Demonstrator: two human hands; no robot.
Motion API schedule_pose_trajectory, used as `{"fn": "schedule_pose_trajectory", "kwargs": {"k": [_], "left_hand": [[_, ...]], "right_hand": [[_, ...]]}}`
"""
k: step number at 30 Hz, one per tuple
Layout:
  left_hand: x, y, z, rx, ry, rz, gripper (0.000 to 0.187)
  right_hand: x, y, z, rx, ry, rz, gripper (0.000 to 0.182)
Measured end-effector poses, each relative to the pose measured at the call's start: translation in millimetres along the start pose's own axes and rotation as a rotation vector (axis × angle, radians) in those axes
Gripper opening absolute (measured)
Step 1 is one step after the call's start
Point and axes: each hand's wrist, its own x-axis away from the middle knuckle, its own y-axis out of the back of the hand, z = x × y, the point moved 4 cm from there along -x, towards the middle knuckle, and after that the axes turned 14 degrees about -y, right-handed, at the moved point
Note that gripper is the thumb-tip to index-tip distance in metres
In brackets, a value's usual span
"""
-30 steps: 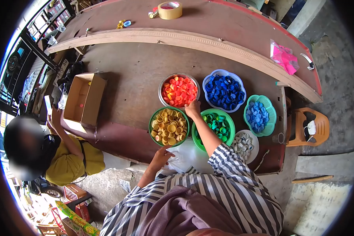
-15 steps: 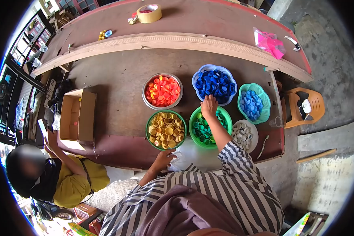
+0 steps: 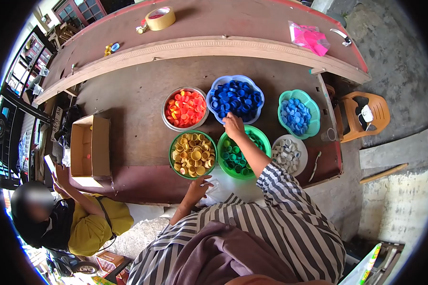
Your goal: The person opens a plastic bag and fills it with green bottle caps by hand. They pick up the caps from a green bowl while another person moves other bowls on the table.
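Note:
My right hand [image 3: 233,127] has its fingers closed on the near rim of a periwinkle plastic basket [image 3: 258,116] full of dark blue bottle caps [image 3: 236,99]. That forearm passes over a green basket [image 3: 242,176] of green caps [image 3: 234,156]. My left hand [image 3: 196,191] is at the table's front edge, fingers apart, beside a clear plastic bag [image 3: 218,191]. Just beyond it stands a dark green basket [image 3: 171,164] of yellow-gold caps [image 3: 193,154]. A metal bowl [image 3: 165,118] of orange-red caps [image 3: 185,109] touches or nearly touches the periwinkle basket's left side.
To the right are a teal basket [image 3: 314,128] of light blue caps [image 3: 295,115] and a white bowl [image 3: 303,161] of white caps [image 3: 285,156]. A cardboard box [image 3: 101,149] stands left, near another person [image 3: 92,218]. A raised shelf [image 3: 199,47] spans the back, holding tape [image 3: 160,19].
The periwinkle basket has slid left with my right hand at its rim, closer to the metal bowl and away from the teal basket. The view has shifted slightly; my left hand stays near the bag.

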Motion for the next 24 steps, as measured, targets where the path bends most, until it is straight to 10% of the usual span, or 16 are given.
{"fn": "schedule_pose_trajectory", "kwargs": {"k": [8, 9, 13, 24], "left_hand": [[-5.7, -27.2, -16.2, -0.027, -0.036, 0.026, 0.040], [-5.7, -29.1, -17.3, -0.026, -0.037, 0.026, 0.040], [-4.7, -35.8, -34.8, -0.015, -0.091, -0.014, 0.039], [-8.5, -69.3, -71.5, -0.089, -0.150, -0.109, 0.040]], "right_hand": [[20.2, 76.8, -80.4, -0.333, -0.086, -0.360, 0.018], [20.8, 79.5, -113.6, -0.504, -0.424, -0.190, 0.024], [39.5, 90.0, -202.0, 0.205, -0.639, -0.238, 0.031], [41.6, 62.0, -211.5, -0.038, -0.043, -0.117, 0.037]]}}
